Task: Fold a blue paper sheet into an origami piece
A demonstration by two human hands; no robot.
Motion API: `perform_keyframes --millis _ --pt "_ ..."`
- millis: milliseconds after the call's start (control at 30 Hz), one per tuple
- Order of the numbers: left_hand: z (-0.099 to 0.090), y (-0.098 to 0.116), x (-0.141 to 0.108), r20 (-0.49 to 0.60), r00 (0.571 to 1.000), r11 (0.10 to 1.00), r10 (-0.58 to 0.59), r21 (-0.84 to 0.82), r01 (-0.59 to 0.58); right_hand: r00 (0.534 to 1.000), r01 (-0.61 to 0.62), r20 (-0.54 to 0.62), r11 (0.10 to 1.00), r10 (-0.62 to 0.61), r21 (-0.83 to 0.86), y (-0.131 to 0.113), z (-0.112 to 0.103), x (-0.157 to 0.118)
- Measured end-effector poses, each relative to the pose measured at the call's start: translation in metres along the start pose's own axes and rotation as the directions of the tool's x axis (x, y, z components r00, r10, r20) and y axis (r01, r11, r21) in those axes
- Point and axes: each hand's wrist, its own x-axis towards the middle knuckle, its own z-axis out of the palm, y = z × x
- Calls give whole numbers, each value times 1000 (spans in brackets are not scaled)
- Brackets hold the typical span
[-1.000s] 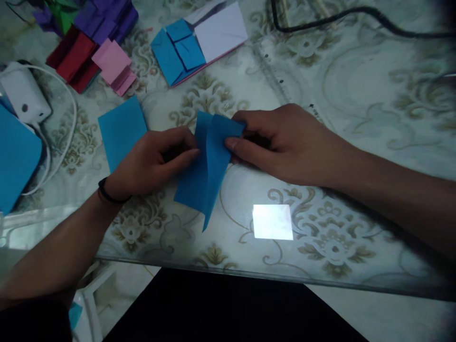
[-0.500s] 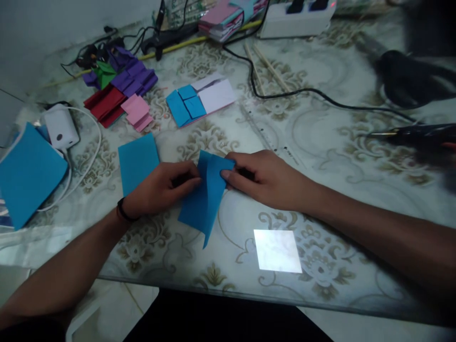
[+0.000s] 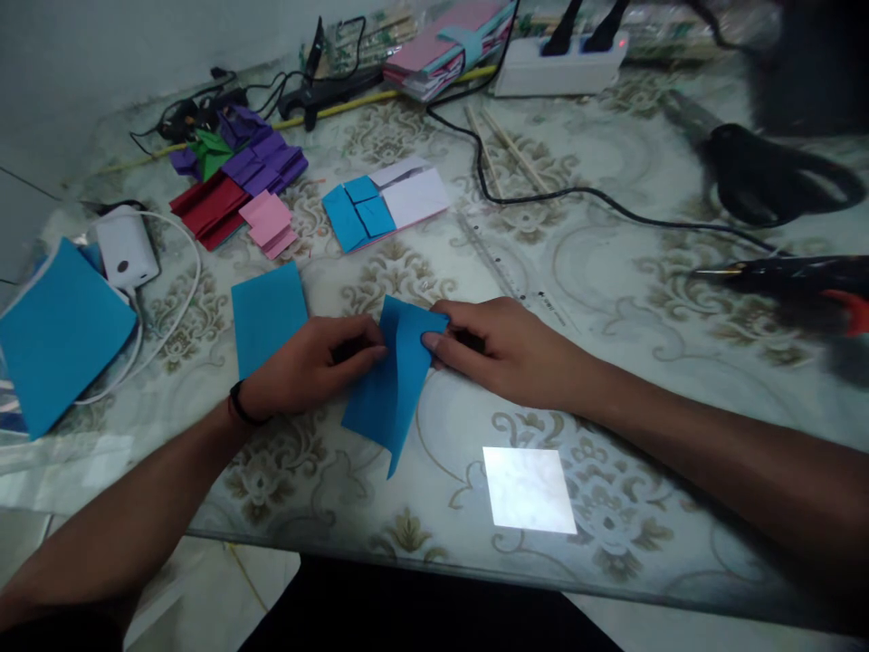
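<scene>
A creased sheet of blue paper [image 3: 400, 371] is held between my two hands, just above or on the table. My left hand [image 3: 322, 362] pinches its left edge, with thumb and forefinger closed on it. At the upper right corner, my right hand [image 3: 489, 349] grips the paper between thumb and fingers. One fold runs down the sheet, and its lower tip curls. Another blue paper piece [image 3: 268, 317] lies flat, partly hidden by my left hand. A larger blue sheet [image 3: 68, 340] rests at the far left.
Folded purple [image 3: 264, 163], red [image 3: 212, 208] and pink paper [image 3: 270, 222] lie at the upper left. A blue-and-white folded card [image 3: 386, 204] and clear ruler [image 3: 506, 263] lie beyond my hands. Scissors [image 3: 767, 172], a glue gun [image 3: 780, 272], power strip [image 3: 560, 68] and white device [image 3: 127, 244] surround them.
The view has tilted slightly, so everything sits a little lower in the picture. Both hands keep hold of the blue paper, with almost no movement on it.
</scene>
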Motion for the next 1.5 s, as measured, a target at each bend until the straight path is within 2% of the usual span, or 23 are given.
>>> perform_keyframes --millis 1500 --pt "-1 1 1 18 999 999 -44 16 43 1000 9 -26 1000 -9 -22 -1 -1 -1"
